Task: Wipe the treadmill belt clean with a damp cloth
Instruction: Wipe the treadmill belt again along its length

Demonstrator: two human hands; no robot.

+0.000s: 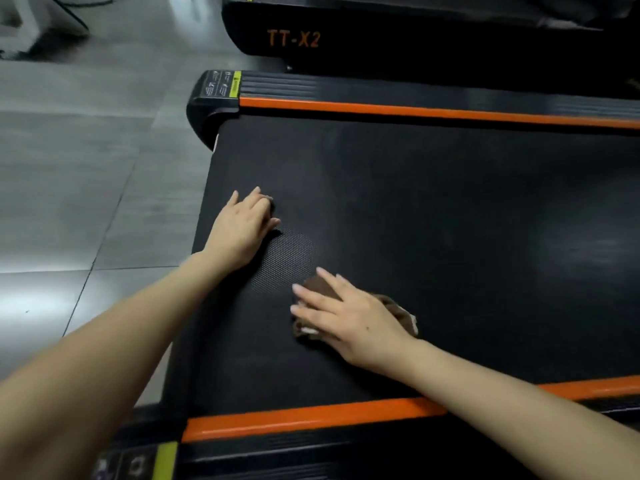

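Forearms (pixel 86 375) cut off; left hand (pixel 239 232) on belt (pixel 450 220), fingers' curl unclear; right hand's (pixel 349 317) flat fingers (pixel 311 296) press half-hidden cloth (pixel 398 313)

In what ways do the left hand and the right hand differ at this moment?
The right hand presses a brown cloth onto the belt; the left hand rests directly on the belt. The right hand's fingers are spread straight; the left hand's look bent. The left hand lies nearer the belt's end. Both lie palm down.

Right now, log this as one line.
right hand: flat on brown cloth | brown cloth: on treadmill belt | left hand: on belt
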